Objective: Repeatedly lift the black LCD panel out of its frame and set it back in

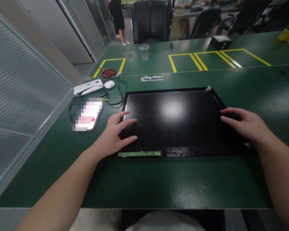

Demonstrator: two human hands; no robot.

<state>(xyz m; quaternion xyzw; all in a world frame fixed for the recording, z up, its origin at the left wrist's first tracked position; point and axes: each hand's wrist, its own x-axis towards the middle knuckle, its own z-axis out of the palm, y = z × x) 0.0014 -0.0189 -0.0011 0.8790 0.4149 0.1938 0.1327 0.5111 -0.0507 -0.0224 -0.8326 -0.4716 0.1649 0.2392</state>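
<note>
A flat black display panel [173, 125] lies on the green table in front of me, its dark face up and glossy with a bright reflection. A narrow green circuit board [139, 154] sits along its near edge, toward the left. My left hand [117, 132] is at the panel's left edge, fingers spread and reaching over the frame. Over the right edge is my right hand [247, 123], thumb and fingers stretched out and a little apart. Whether either hand's fingertips touch the panel, I cannot tell.
To the left lie a phone [89, 114], a white device with a cable [89, 86], a white mouse [109, 84] and red-handled scissors [108, 73]. Farther back stand a clear plastic cup [144, 53] and a black box [221, 41]. People and chairs are beyond the table.
</note>
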